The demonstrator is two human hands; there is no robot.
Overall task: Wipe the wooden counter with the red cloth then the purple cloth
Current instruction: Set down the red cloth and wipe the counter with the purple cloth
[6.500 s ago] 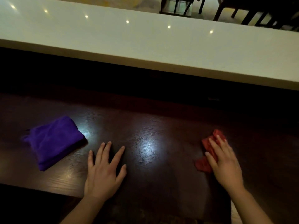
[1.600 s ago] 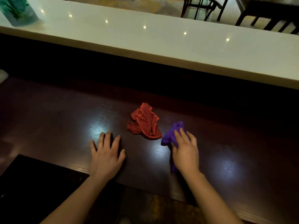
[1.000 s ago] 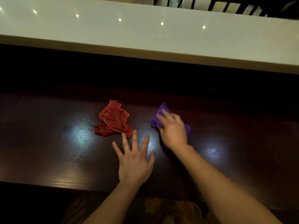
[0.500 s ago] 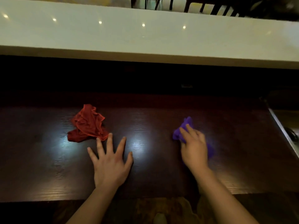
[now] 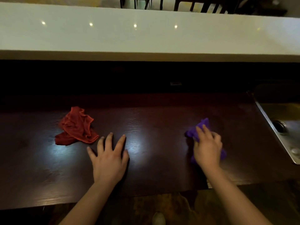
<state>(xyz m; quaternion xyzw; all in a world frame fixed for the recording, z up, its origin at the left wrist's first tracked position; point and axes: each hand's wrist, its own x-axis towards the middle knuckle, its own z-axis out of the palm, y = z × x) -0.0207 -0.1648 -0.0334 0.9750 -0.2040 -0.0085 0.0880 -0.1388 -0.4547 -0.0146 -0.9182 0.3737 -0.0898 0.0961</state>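
Observation:
The dark wooden counter (image 5: 154, 120) runs across the view. A crumpled red cloth (image 5: 76, 127) lies loose on it at the left, touched by no hand. My left hand (image 5: 108, 158) rests flat on the wood just right of the red cloth, fingers spread, holding nothing. My right hand (image 5: 207, 146) presses down on the bunched purple cloth (image 5: 198, 129) toward the right end of the counter. Purple fabric shows beyond my fingertips and at the wrist side; the rest is hidden under the palm.
A metal sink (image 5: 282, 125) with a drain borders the counter at the right edge. A raised white ledge (image 5: 146, 38) runs along the back above a dark recess. Dark chair legs (image 5: 199, 4) stand beyond it. The counter's front edge is near my forearms.
My right hand has slid the purple cloth rightward along the counter, away from the red cloth and closer to the sink. The red cloth has stayed put, and my left hand stays flat.

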